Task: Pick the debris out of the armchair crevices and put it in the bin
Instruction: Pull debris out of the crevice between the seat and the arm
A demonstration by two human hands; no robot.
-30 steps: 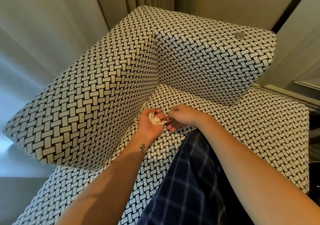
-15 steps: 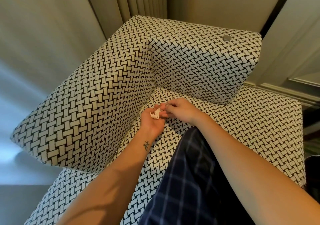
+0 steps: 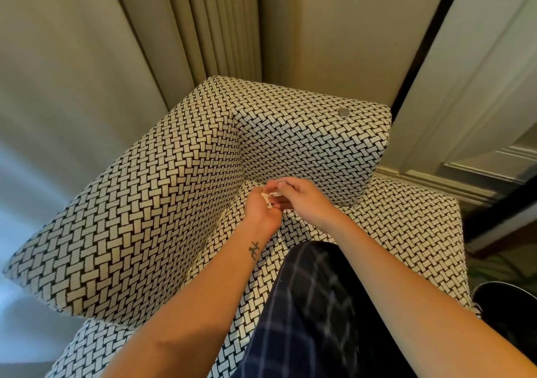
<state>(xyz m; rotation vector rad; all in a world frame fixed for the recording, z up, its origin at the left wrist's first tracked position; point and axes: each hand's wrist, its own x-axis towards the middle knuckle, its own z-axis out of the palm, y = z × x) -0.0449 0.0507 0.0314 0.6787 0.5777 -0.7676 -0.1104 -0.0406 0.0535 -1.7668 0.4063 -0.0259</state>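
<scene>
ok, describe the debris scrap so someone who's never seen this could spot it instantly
Start at the black-and-white woven armchair and go to the inner corner where its two padded walls meet the seat. The left hand and right hand meet just above that corner. The debris is the small crumpled off-white scrap between them: plain, unlike the patterned fabric.

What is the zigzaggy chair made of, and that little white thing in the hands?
The armchair looks covered in woven fabric, matte, with a black-and-cream basket-weave pattern and soft padded edges. The white scrap pinched between the left hand and right hand looks like crumpled tissue or paper, thin and wrinkled, though it is too small to be sure.
</scene>
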